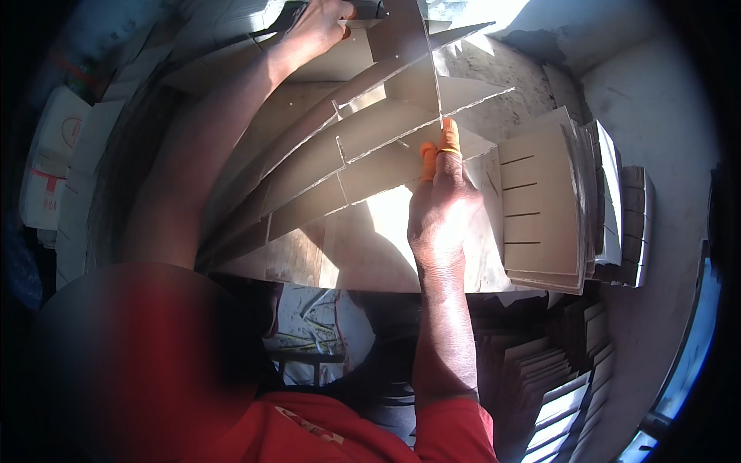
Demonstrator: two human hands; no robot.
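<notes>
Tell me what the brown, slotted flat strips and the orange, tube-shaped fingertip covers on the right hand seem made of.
The brown, slotted flat strips: probably cardboard, matte and uncoated-looking, judging by dull faces and rough, pale edges.

The orange, tube-shaped fingertip covers on the right hand: perhaps thin rubber, given their snug fit; the picture leaves that open.

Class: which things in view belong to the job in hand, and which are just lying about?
In the job: brown interlocking cardboard strips; probably stacked tan slotted cardboard sheets at right.

Lying about, apparently: white rectangular block with red markings.
</notes>
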